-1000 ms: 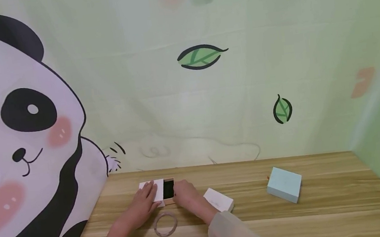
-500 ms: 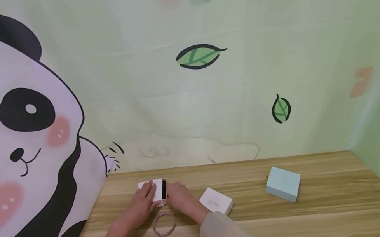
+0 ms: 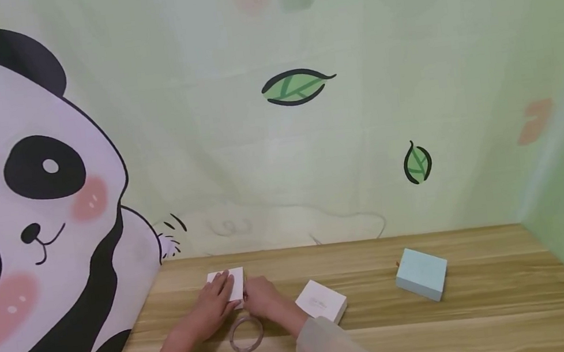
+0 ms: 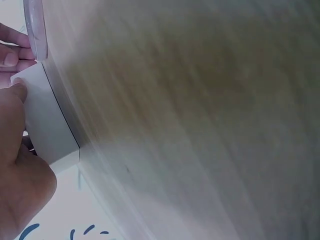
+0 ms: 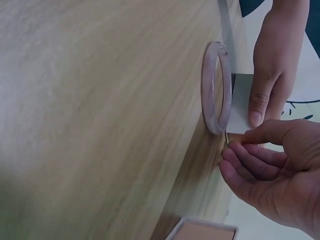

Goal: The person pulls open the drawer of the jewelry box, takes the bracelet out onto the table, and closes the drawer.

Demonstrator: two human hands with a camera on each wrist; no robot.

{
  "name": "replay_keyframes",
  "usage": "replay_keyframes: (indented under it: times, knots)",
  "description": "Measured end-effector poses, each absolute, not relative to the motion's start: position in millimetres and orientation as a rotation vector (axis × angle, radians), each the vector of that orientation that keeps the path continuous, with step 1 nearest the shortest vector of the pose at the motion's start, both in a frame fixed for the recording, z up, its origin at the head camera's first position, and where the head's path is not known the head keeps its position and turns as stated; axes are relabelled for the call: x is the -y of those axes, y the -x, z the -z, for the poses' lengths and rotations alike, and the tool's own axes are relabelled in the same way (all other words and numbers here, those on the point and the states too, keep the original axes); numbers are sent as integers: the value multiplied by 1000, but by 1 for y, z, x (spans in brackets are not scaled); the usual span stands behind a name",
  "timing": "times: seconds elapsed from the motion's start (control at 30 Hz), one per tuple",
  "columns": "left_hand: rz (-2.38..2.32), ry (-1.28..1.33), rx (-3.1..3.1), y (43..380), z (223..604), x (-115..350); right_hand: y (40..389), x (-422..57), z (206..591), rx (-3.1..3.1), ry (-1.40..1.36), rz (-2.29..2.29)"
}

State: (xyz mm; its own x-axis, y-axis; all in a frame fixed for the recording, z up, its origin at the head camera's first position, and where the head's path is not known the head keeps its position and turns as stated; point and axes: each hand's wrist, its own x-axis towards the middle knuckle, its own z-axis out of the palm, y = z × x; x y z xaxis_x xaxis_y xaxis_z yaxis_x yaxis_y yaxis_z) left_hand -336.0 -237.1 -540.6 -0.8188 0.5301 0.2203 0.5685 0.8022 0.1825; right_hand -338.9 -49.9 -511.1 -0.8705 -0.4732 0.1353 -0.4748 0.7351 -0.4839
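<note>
A white drawer-style box [image 3: 238, 277] lies at the back left of the table. My left hand [image 3: 213, 299] holds its sleeve, fingers spread over the top and thumb [image 5: 256, 116] on the near side. My right hand [image 3: 264, 299] is at the box's right end, where thumb and curled fingers pinch the brown end of the drawer [image 5: 236, 137]; only a thin strip of it shows. Just in front of both hands lies a pale, translucent bangle [image 3: 248, 350], and in the right wrist view the bangle overlaps the box's edge.
A second white box [image 3: 323, 299] with faint lettering sits close to my right forearm. Farther right stands a light blue box [image 3: 421, 272]. The wooden table [image 3: 483, 292] ends at a backdrop [image 3: 342, 151] printed with a panda and leaves.
The drawer has slid left into the white sleeve, and its black interior no longer shows. My right hand has moved left with it; my left hand has stayed on the sleeve.
</note>
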Motion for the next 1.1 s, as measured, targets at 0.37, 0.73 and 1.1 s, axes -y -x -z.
replay_keyframes:
  times: [0.37,0.73,1.1]
  knots:
    - [398,825,2909,337,540,228,332,4,490,2897,-884,-966]
    - [387,819,2885,337,541,234,326,-67,468,2861,-806,-999]
    - [372,787,2935,337,539,233,310,-119,484,2850,-638,-837]
